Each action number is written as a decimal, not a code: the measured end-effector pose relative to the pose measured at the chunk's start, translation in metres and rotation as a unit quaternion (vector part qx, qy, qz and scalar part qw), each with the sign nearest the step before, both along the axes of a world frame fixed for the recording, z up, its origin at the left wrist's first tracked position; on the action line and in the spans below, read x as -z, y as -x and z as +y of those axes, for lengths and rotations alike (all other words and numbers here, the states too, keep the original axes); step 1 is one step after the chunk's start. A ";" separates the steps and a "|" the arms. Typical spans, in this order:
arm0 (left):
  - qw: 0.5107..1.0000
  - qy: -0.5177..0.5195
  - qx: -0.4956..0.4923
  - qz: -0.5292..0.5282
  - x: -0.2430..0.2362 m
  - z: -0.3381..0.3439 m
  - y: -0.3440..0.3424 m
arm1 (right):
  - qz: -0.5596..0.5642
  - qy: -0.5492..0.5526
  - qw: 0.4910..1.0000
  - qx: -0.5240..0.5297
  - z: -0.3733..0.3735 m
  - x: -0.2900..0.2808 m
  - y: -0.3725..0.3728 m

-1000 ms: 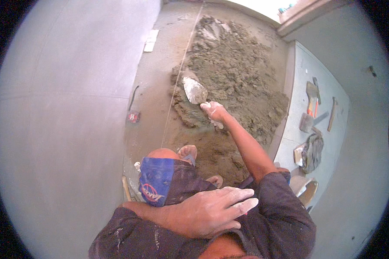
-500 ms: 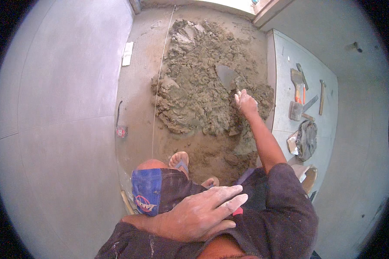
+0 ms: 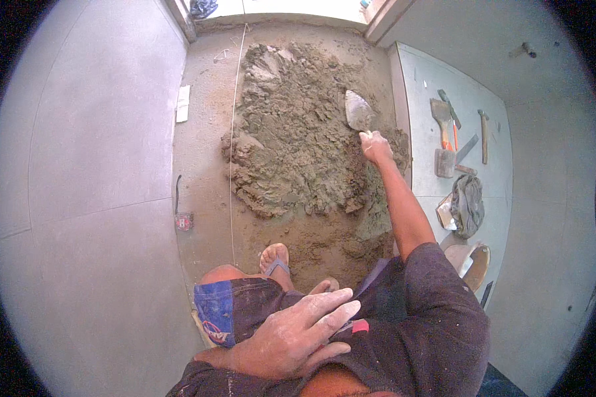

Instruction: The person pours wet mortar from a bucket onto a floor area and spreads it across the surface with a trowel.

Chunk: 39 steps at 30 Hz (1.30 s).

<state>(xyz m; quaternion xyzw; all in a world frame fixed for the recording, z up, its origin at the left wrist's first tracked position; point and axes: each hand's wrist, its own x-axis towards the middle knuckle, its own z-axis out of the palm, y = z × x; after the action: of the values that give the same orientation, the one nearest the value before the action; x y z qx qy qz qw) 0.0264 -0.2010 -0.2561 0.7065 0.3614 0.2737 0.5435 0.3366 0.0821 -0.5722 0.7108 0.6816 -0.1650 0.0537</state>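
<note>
My right hand (image 3: 376, 147) grips the handle of a trowel (image 3: 359, 110), its blade over the right part of a rough mound of wet grey-brown mortar (image 3: 291, 126) spread on the floor. My left hand (image 3: 301, 331) rests across my lap near the bottom, fingers apart and dusted pale, holding nothing. A taut string (image 3: 232, 165) runs lengthwise along the mortar's left side. My sandalled foot (image 3: 275, 261) is just below the mound.
A tiled ledge (image 3: 427, 185) at the right carries a brush (image 3: 442, 122), hammer (image 3: 485, 135), mallet (image 3: 445, 163), grey cloth (image 3: 468, 205) and bucket (image 3: 477, 268). Grey walls flank both sides. A tape measure (image 3: 184, 220) lies at the left, and a threshold (image 3: 278, 23) edges the far end.
My right hand has moved the trowel from the mound's left side to its right, then slightly farther away from me. My left hand stays on my lap. The whole view has shifted.
</note>
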 end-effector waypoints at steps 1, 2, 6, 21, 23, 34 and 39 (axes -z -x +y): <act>1.000 0.001 0.003 -0.001 0.002 0.001 -0.001 | -0.005 0.014 1.000 0.015 -0.002 -0.008 -0.003; 1.000 0.002 0.005 -0.002 0.004 0.003 -0.003 | 0.007 0.014 0.998 0.068 0.004 0.013 -0.013; 1.000 0.012 0.023 0.004 0.001 0.015 -0.009 | -0.008 0.004 0.994 0.113 0.029 0.032 -0.039; 1.000 -0.004 0.017 -0.005 -0.007 0.011 0.001 | 0.138 0.029 0.966 0.215 0.031 0.082 -0.116; 1.000 -0.010 0.009 -0.001 -0.005 0.010 0.003 | 0.182 0.055 0.958 0.216 0.027 0.075 -0.098; 1.000 0.009 0.008 0.006 -0.007 0.015 0.007 | 0.404 0.035 0.827 0.388 -0.049 0.033 -0.063; 1.000 0.013 0.005 0.010 -0.009 0.018 0.004 | 0.371 0.041 0.828 0.418 -0.040 0.035 -0.092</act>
<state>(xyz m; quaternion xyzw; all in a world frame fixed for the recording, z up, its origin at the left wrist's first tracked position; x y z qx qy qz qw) 0.0229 -0.1829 -0.2474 0.7043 0.3666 0.2588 0.5501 0.4289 0.0424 -0.6072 0.8102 0.2801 -0.4507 -0.2490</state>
